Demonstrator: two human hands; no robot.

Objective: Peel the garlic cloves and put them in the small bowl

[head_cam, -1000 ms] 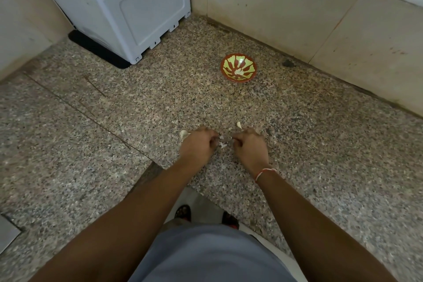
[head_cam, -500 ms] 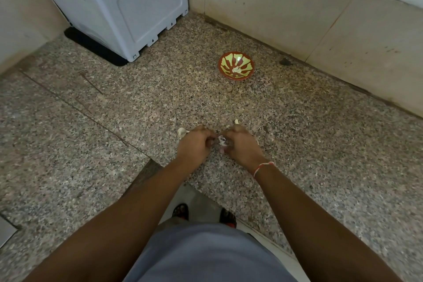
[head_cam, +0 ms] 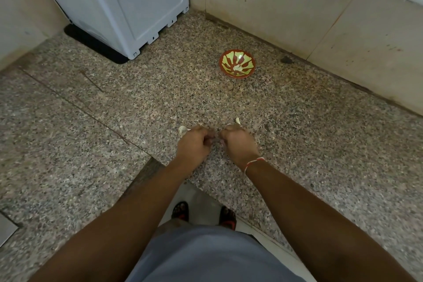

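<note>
Between my curled fingers, my left hand (head_cam: 194,144) and right hand (head_cam: 238,144) pinch a garlic clove (head_cam: 216,141) above the surface. Some peeled garlic already lies in the small bowl (head_cam: 237,63); this clove isn't finished.

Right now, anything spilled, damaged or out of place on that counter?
Nothing damaged. Pale garlic scraps lie loose on the granite counter beside the left hand and right hand, as expected while peeling. The small bowl sits upright with pale pieces inside.
</note>
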